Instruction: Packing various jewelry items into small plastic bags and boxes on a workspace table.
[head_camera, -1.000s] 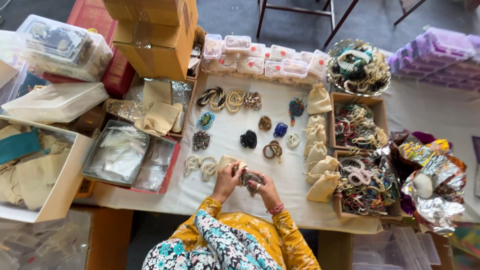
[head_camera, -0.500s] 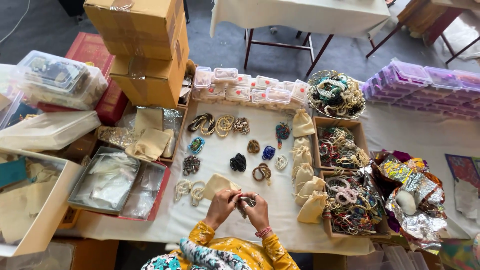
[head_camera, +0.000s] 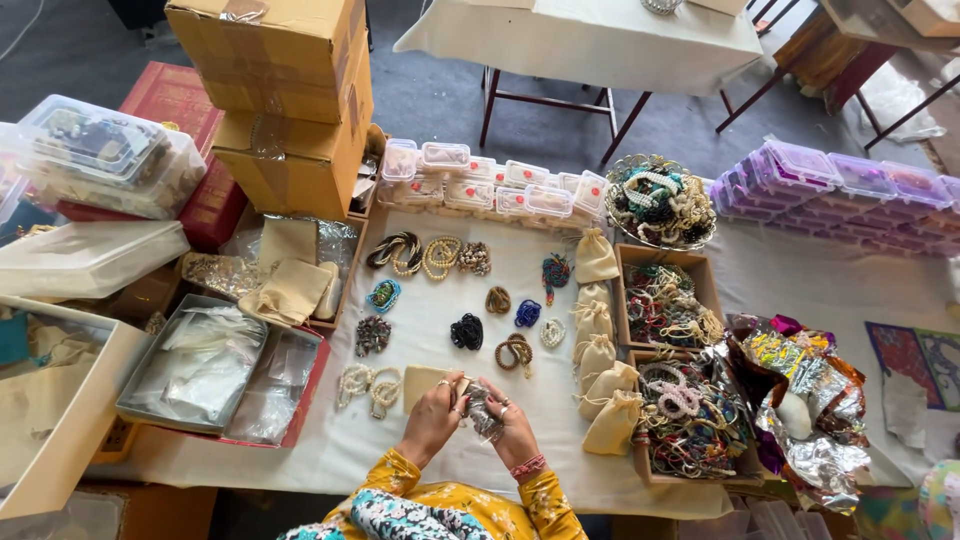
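Held between both hands above the near edge of the bench: small silvery-grey beaded bracelet (head_camera: 482, 408), pinched by the fingertips. Left hand (head_camera: 435, 416) closed in a narrow grip on the left end of it; right hand (head_camera: 510, 425) likewise closed on the right end, rings on several fingers, pink bangle at the wrist. Just under the left hand, touching it: flat beige cloth pouch (head_camera: 424, 382). Just left of that: pair of white pearl bracelets (head_camera: 369, 387). Spread beyond the hands on the white-covered bench (head_camera: 330, 455): black beaded bracelet (head_camera: 467, 331), brown wooden bead bracelets (head_camera: 516, 351), small blue bead bracelet (head_camera: 528, 313), row of gold and dark bracelets (head_camera: 430, 255) further back. Right of the hands: column of filled beige drawstring pouches (head_camera: 600, 360), then two open cardboard trays of mixed bead jewellery (head_camera: 675, 375), one behind the other. Far right: heap of crumpled metallic foil wrapping (head_camera: 805, 400). At the back edge: row of small clear plastic lidded boxes (head_camera: 490, 180), round wire basket of beads (head_camera: 660, 203), purple plastic organiser cases (head_camera: 835, 185). Left side: shallow red-edged tray of clear plastic bags (head_camera: 215, 370), stacked brown cardboard boxes (head_camera: 285, 95).
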